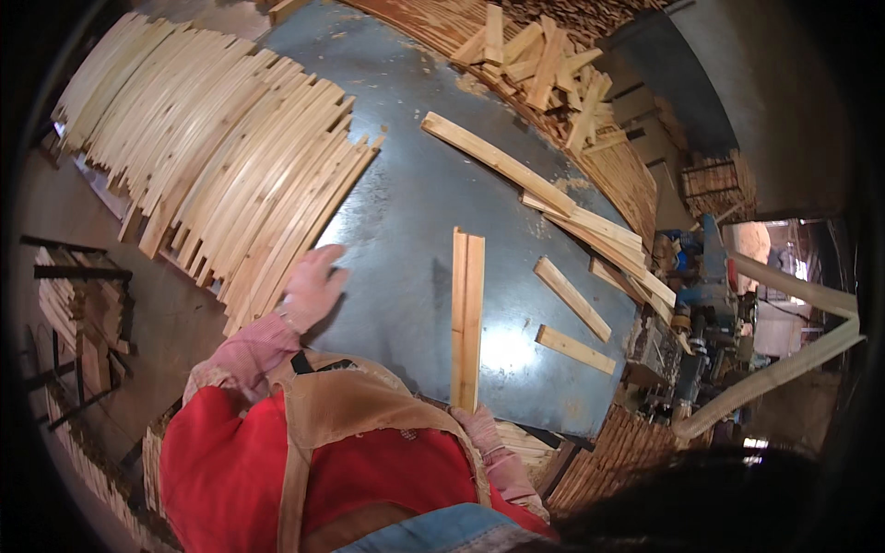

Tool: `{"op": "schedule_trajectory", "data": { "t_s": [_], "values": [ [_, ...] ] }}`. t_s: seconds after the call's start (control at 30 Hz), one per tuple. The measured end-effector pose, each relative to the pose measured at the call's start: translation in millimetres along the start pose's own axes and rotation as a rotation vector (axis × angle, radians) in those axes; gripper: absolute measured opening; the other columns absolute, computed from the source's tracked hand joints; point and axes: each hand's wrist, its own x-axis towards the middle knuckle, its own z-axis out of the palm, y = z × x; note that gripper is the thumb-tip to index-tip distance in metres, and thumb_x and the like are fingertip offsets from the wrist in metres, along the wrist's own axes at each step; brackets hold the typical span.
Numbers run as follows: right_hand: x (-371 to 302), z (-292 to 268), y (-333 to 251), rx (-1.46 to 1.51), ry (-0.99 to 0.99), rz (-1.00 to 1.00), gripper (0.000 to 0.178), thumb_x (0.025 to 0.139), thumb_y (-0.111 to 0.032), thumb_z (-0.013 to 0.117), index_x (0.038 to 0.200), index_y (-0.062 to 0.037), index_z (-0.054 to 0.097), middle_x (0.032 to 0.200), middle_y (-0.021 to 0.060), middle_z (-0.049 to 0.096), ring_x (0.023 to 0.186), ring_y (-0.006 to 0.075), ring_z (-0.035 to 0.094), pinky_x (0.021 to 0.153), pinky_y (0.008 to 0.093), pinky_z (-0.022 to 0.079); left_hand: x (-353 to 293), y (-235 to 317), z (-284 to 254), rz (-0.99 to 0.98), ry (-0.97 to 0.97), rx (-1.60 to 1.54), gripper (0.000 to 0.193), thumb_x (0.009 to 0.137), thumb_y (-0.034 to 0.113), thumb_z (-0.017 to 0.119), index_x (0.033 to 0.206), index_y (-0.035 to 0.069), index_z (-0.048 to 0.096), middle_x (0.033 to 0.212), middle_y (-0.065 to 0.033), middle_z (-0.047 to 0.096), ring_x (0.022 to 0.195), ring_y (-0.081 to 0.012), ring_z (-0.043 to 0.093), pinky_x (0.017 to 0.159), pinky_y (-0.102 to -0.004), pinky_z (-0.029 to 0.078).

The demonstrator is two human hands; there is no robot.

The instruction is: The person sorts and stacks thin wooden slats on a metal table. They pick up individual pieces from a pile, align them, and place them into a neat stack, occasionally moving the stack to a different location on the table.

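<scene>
Two long, flat strips of pale raw wood lie side by side, touching along their length, on a dull grey metal table that shines where light hits it. Their long axis runs from the near edge of the table straight toward its middle. The right hand, in a worn pinkish glove, is at their near end by the near edge; whether its fingers grip them cannot be told, since an apron hides most of it. The left hand, gloved alike, rests flat with fingers spread open at the table's left edge, against a fanned stack of similar slats. Shorter loose strips lie toward the right edge, and a jumbled pile of offcuts at the far right corner. Machinery stands beyond in a dusty workshop.
</scene>
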Motion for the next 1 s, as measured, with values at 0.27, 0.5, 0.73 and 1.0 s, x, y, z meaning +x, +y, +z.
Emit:
{"op": "schedule_trajectory", "data": {
  "t_s": [0.27, 0.5, 0.73, 1.0],
  "values": [
    [-10.1, 37.5, -2.5, -0.262, 0.036, 0.056, 0.054, 0.094, -0.046, 0.076, 0.135, -0.011, 0.071, 0.111, 0.0258, 0.077, 0.107, 0.0437, 0.074, 0.093, 0.0495, 0.059, 75.8, 82.5, 50.3, -0.497, -0.431, -0.904, 0.049, 0.109, 0.048, 0.058, 0.129, 0.005, 0.071, 0.106, -0.007, 0.072, 0.092, -0.0131, 0.066, 0.08, -0.0298, 0.054],
    [-15.0, 62.0, 36.7, -0.001, 0.28, -0.118, 0.053, 0.099, -0.029, 0.072, 0.149, -0.0159, 0.063, 0.127, 0.0178, 0.073, 0.115, 0.0355, 0.07, 0.1, 0.0433, 0.056, 89.3, 113.5, 88.4, -0.471, -0.606, -0.985, 0.058, 0.111, 0.051, 0.053, 0.112, -0.004, 0.072, 0.093, -0.0129, 0.075, 0.075, -0.0159, 0.063, 0.073, -0.0313, 0.054],
    [-49.5, 133.0, 140.3, 0.329, 0.65, 0.074, 0.054, 0.099, -0.035, 0.074, 0.149, -0.0192, 0.063, 0.131, 0.0126, 0.072, 0.114, 0.0302, 0.072, 0.095, 0.0386, 0.058, 44.1, 207.7, 178.2, -0.561, -0.924, -1.039, 0.074, 0.11, 0.062, 0.051, 0.138, -0.006, 0.061, 0.113, -0.0174, 0.074, 0.093, -0.0198, 0.067, 0.088, -0.034, 0.055],
    [-51.8, 184.2, 370.6, -0.001, 0.896, 1.032, 0.037, 0.109, -0.024, 0.048, 0.142, -0.0098, 0.06, 0.106, 0.0268, 0.075, 0.1, 0.0456, 0.073, 0.085, 0.0565, 0.059, -56.6, 127.4, 286.3, -0.174, -1.217, -0.278, 0.057, 0.11, 0.047, 0.055, 0.134, -0.003, 0.069, 0.098, -0.006, 0.072, 0.086, -0.016, 0.063, 0.085, -0.0321, 0.054]
  ]
}}
